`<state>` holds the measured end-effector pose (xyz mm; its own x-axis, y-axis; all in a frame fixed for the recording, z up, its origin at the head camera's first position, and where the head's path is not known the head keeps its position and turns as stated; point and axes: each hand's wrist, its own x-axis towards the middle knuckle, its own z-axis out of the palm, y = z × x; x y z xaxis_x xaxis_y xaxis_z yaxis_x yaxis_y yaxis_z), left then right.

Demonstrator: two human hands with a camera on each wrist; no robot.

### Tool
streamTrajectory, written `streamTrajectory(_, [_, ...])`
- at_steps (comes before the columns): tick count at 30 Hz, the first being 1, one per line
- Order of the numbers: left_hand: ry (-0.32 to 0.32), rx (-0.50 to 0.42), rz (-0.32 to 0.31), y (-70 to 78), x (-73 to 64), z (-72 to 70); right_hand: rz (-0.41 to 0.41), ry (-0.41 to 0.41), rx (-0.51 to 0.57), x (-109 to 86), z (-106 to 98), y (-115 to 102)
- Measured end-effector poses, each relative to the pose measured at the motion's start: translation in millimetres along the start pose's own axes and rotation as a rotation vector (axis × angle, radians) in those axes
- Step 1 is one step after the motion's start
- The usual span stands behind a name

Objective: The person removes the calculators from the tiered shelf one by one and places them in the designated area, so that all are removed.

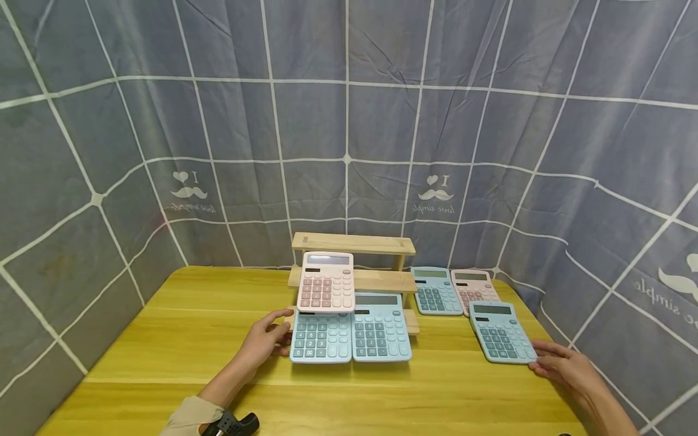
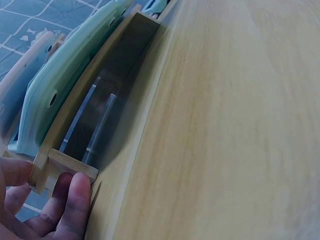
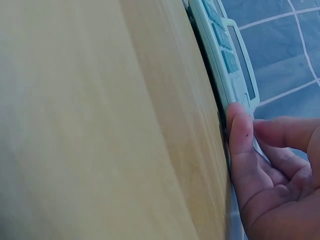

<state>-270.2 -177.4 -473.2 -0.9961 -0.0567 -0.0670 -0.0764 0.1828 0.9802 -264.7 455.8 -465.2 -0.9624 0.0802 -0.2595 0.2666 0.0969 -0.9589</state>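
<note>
A stepped wooden rack (image 1: 354, 243) carries a pink calculator (image 1: 326, 287) on its middle step. Below it, two light-blue calculators, a left one (image 1: 322, 339) and a right one (image 1: 382, 330), lean side by side on the lowest step. My left hand (image 1: 263, 342) holds the rack's left end, thumb and fingers around the bottom step's end (image 2: 70, 165) in the left wrist view. On the right, my right hand (image 1: 567, 369) pinches the near right corner of another blue calculator (image 1: 501, 333). In the right wrist view, that calculator (image 3: 220, 50) lies low along the tabletop.
Behind the right-hand calculator lie another blue calculator (image 1: 436, 292) and a pink one (image 1: 474, 287), partly covered. A grey checked curtain (image 1: 349, 121) hangs close behind and beside the yellow wooden table (image 1: 218, 297).
</note>
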Motion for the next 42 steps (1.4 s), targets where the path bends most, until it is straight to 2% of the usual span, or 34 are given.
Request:
streamTrajectory(11, [-0.003,-0.003,0.000,-2.3,0.0,0.4,-0.064,-0.001,0.095,-3.2,-1,8])
streamTrajectory(18, [-0.005,0.000,0.009,-0.6,0.5,0.2,-0.038,0.011,0.224,-6.4,3,3])
streamTrajectory(20, [-0.005,0.003,0.007,-0.7,-0.1,-0.3,-0.035,0.013,0.227,-7.8,6,0])
streamTrajectory(26, [-0.006,0.000,0.006,-2.0,-0.6,-1.0,-0.038,0.009,0.136,-11.8,16,-12])
streamTrajectory(34, [-0.004,-0.001,0.002,-2.8,0.0,-0.6,-0.122,-0.062,0.107,-15.2,32,-24])
streamTrajectory(42, [-0.007,0.015,0.015,-4.0,1.2,-0.2,-0.135,-0.077,0.061,-15.7,53,-38])
